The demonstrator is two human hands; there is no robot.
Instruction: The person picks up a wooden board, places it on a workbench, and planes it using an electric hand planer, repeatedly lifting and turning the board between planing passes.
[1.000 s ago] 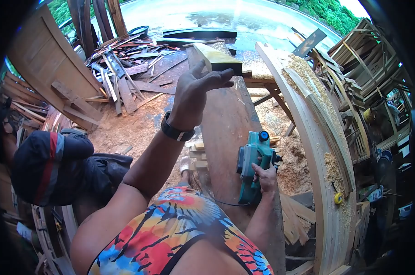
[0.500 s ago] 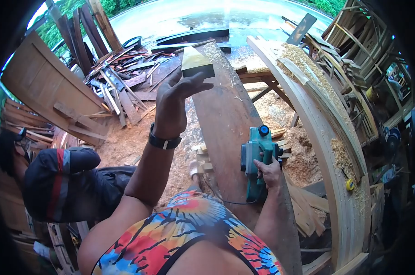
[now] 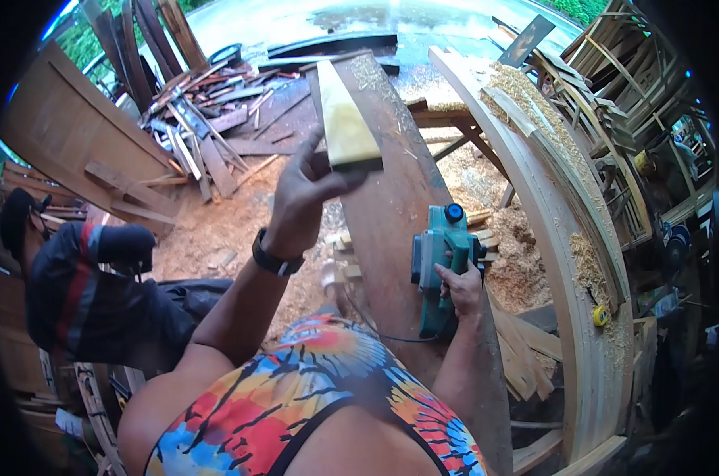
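My left hand [image 3: 302,194] is raised above the workbench plank [image 3: 391,238], its fingers and thumb closed around the near end of a pale wooden board [image 3: 342,115]. The board's light face points up and its dark near end faces me; its far end reaches over the far part of the bench. A green electric hand planer [image 3: 433,270] is on the bench to the right, its cord [image 3: 367,321] trailing toward my body. My right hand [image 3: 464,292] is wrapped around the planer's handle.
Left of me a person in dark clothes [image 3: 113,293] bends low. To the right, a long curved timber [image 3: 538,214] carries shavings and a yellow tape measure [image 3: 601,316]. Scrap wood [image 3: 209,119] is piled at the back left, and sawdust [image 3: 201,238] covers the ground.
The board in my left hand has swung so that more of its pale top face shows, and my left fingers have closed further around it. My right hand stays on the planer.
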